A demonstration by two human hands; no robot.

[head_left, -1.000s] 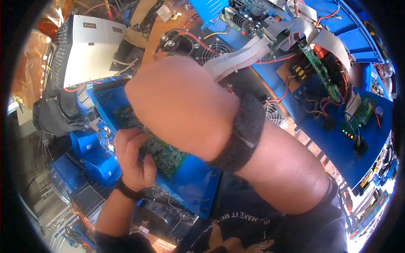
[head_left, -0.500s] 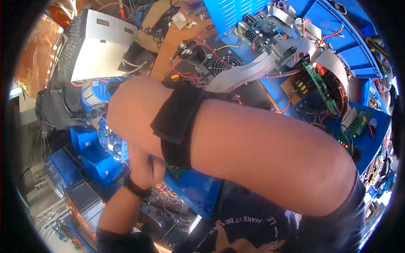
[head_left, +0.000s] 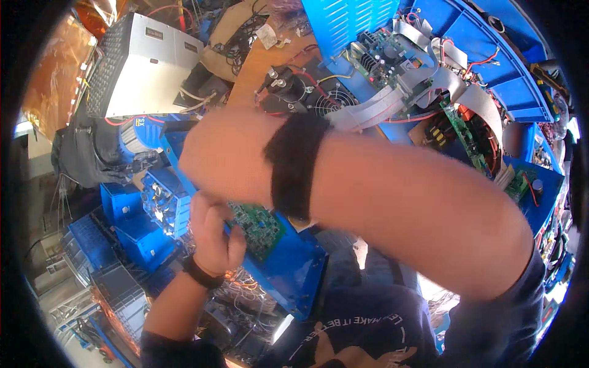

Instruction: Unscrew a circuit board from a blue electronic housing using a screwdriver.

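Observation:
A blue metal tray (head_left: 285, 273) lies at an angle below me, carrying a green circuit board (head_left: 257, 233). My left hand (head_left: 218, 236) is at its near left edge, fingers curled and closed on it. My right hand (head_left: 221, 153), with a black band (head_left: 297, 165) round the wrist, reaches across the tray over part of the board; its fingers are hidden behind the hand, so what they hold or touch cannot be seen. Just left of the tray stands a small blue unit with components (head_left: 164, 202).
A silver cabinet (head_left: 147, 73) stands at upper left, blue boxes (head_left: 138, 236) at left. Beyond my right arm are a black fan plate (head_left: 328, 98), grey ribbon cables (head_left: 374, 110), a vented blue panel (head_left: 343, 24) with a circuit board, and further opened blue housings (head_left: 503, 55) with wiring.
Over the last second my right hand and wrist have shifted leftward, with the forearm lying flatter across the view. My left hand stays curled at the tray, appearing slightly further right.

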